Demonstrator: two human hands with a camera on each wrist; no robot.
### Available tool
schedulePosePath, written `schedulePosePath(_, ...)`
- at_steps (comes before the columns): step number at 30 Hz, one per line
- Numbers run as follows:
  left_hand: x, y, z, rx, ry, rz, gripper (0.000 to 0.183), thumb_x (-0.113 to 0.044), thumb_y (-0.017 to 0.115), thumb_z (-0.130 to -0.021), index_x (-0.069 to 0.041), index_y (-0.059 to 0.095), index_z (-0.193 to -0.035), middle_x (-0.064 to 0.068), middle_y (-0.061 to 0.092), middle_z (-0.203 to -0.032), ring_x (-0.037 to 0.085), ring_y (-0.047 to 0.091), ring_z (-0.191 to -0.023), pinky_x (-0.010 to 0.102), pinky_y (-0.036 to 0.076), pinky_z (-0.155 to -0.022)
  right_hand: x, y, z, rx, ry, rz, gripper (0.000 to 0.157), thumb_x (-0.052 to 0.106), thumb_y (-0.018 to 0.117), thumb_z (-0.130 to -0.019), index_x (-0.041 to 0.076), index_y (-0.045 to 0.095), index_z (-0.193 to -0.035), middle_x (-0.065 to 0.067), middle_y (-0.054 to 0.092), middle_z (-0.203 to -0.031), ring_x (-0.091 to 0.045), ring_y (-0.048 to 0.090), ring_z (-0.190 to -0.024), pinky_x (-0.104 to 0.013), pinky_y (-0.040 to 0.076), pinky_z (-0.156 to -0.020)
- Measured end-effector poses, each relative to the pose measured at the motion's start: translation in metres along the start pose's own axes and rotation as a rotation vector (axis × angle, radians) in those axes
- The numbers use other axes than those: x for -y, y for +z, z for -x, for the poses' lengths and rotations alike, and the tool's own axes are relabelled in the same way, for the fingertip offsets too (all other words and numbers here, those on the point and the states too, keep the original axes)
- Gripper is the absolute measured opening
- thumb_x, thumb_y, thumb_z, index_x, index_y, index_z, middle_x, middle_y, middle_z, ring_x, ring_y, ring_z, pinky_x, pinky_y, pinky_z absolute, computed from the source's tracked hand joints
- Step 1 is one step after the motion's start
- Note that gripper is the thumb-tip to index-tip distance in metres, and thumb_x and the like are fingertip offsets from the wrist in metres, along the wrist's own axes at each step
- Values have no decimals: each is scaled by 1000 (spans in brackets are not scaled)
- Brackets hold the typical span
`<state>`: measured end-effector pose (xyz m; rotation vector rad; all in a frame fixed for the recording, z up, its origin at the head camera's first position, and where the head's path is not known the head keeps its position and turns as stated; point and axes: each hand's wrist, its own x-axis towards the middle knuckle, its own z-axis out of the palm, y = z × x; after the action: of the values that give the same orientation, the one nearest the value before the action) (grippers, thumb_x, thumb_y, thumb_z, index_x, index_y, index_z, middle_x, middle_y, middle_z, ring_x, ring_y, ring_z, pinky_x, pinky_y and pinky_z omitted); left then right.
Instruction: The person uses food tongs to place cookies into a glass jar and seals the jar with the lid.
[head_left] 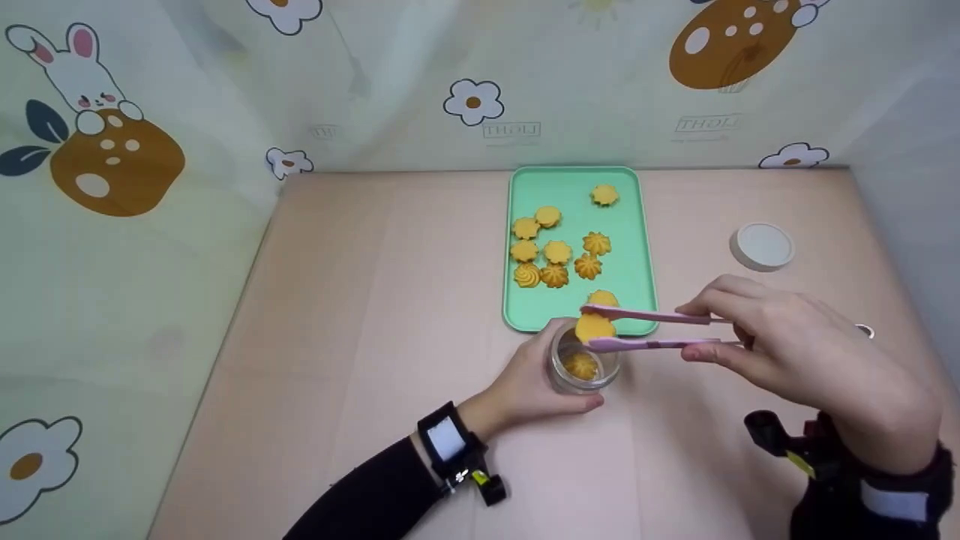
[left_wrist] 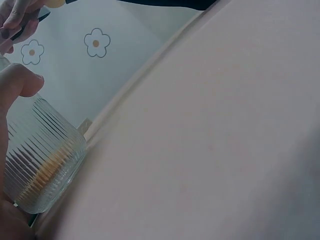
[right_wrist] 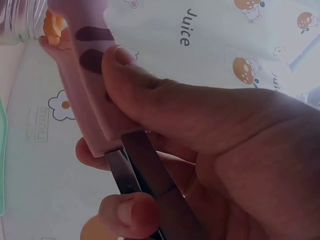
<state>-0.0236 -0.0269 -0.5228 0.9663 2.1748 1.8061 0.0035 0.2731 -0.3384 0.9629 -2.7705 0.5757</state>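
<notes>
In the head view my left hand point(head_left: 517, 382) grips a ribbed glass jar point(head_left: 556, 364), fingers round its far side and thumb along the near side. Inside, a golden cookie point(head_left: 581, 366) lies low down; the left wrist view shows it through the jar's ribbed wall point(left_wrist: 55, 135). My right hand point(head_left: 802, 349) holds pink tongs point(head_left: 652, 344) from the right, thumb on one arm and fingers on the other. Between the tong tips, a cookie point(head_left: 595, 328) is pinched over the jar's mouth, also seen as an orange edge point(right_wrist: 52, 27) in the right wrist view.
A green tray point(head_left: 577, 311) behind the jar bears several flower-shaped cookies, one point(head_left: 602, 298) just beyond the tong tips. A round white lid point(head_left: 763, 246) lies to the right. Part of a small ring point(head_left: 865, 331) shows past my right hand. A patterned curtain point(head_left: 390, 97) hangs behind the table.
</notes>
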Motion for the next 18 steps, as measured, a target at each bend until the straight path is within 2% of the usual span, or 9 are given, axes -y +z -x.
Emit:
schedulePosePath(6,-2,0,0,-2,1,10,91,-27,100,-78,-21,50,-154,-6,64,-146,14,62,-135,38,51,-117,3,-2,3,-42,-11,-3,39,22,98,-79,23,77,-112,17,59,-96,4,44,-68,-17,35,-53)
schedulePosePath(9,-2,0,-1,-1,-1,12,91,-26,100,-78,-21,50,-154,-5,64,-147,14,62,-135,38,51,-117,5,-2,4,-58,-16,4,36,29,96,-83,22,76,-112,16,60,-96,4,42,-67,-16,34,-52)
schedulePosePath(15,-1,1,-1,-3,-3,23,92,-22,100,-77,-20,50,-154,-4,64,-146,14,63,-134,35,53,-116,13,-2,4,-10,-11,-3,37,27,97,-81,25,76,-112,18,62,-100,6,42,-66,-17,35,-52)
schedulePosePath(18,-11,-1,-1,-6,1,29,90,-16,100,-77,-16,51,-153,-2,65,-146,14,63,-133,35,53,-115,14,-2,4,11,-17,-8,38,25,97,-80,27,76,-111,20,63,-102,4,46,-68,-18,38,-54)
